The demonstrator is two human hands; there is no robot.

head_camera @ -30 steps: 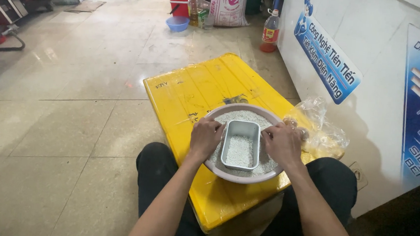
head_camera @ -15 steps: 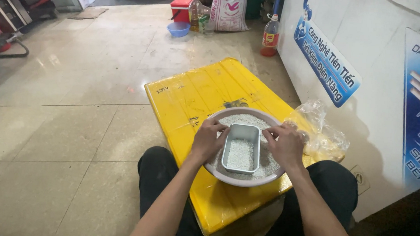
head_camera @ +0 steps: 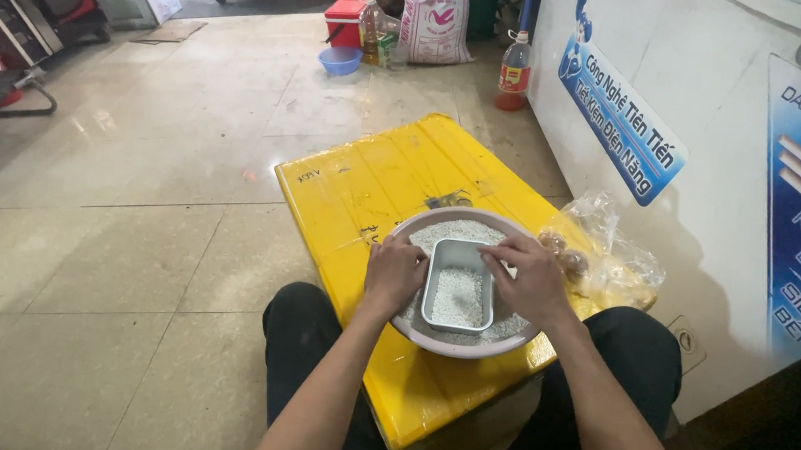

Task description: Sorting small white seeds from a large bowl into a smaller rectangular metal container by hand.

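Since the earlier frame our right hand [head_camera: 532, 278] has slid from the tin's side up over its far right corner, while our left hand [head_camera: 393, 270] stays on the left wall. Both hands curl closed on the small rectangular metal tin [head_camera: 458, 296], part-filled with white grains, bracing it from two sides so it sits level. The tin rests inside the round basin [head_camera: 467, 346] of the same grains. The basin sits near the yellow box lid's [head_camera: 365, 189] near right edge, just beside a clear plastic bag [head_camera: 608, 256].
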